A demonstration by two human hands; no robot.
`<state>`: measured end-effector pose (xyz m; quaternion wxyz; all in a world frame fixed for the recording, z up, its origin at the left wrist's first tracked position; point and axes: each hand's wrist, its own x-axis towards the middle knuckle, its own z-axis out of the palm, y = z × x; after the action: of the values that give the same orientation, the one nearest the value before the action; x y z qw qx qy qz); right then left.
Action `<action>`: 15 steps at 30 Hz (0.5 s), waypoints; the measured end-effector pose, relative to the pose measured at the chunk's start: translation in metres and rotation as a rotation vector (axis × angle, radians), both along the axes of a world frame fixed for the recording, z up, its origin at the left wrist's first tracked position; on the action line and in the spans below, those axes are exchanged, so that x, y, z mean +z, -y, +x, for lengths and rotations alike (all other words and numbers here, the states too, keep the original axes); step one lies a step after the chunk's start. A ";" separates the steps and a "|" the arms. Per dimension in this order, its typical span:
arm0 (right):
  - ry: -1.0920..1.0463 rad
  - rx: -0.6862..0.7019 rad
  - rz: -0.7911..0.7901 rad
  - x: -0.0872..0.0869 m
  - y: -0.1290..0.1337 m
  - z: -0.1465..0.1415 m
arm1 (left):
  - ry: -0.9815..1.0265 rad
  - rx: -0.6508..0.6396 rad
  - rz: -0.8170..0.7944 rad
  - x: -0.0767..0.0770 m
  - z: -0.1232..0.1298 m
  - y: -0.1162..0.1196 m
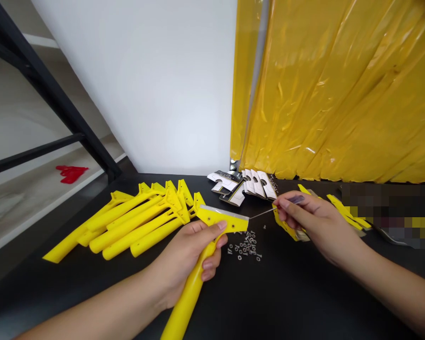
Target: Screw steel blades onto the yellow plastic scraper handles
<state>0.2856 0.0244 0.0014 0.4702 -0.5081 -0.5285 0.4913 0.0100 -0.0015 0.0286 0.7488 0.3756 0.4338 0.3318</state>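
Note:
My left hand (198,250) is wrapped round a yellow scraper (186,302) near its head, thumb lying against the plate. A metal strip like a blade runs along the scraper's top edge, and small holes show in the head. In my right hand (311,217) is a thin screwdriver (264,213), pinched between the fingers. Its shaft points left and its tip is at the right end of the scraper's head; whether it touches I cannot tell. Below lie several small screws and nuts (246,245), loose on the black table (269,297).
Several yellow scraper handles (134,226) lie piled at the left. Printed cards (230,186) sit at the back, by a white panel (156,85) and yellow plastic sheeting (340,94). More yellow pieces (347,212) are behind my right hand. A red item (71,174) rests on the left shelf.

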 end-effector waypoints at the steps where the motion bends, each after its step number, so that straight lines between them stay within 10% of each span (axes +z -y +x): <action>1: 0.041 0.022 0.048 -0.001 0.001 -0.001 | 0.005 0.006 0.001 0.000 0.000 0.000; 15: 0.308 0.039 0.140 -0.003 0.008 -0.005 | 0.014 0.022 -0.011 -0.002 -0.001 -0.001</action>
<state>0.2810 0.0165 -0.0019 0.4084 -0.5331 -0.6369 0.3786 0.0089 -0.0001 0.0266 0.7500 0.3643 0.4347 0.3403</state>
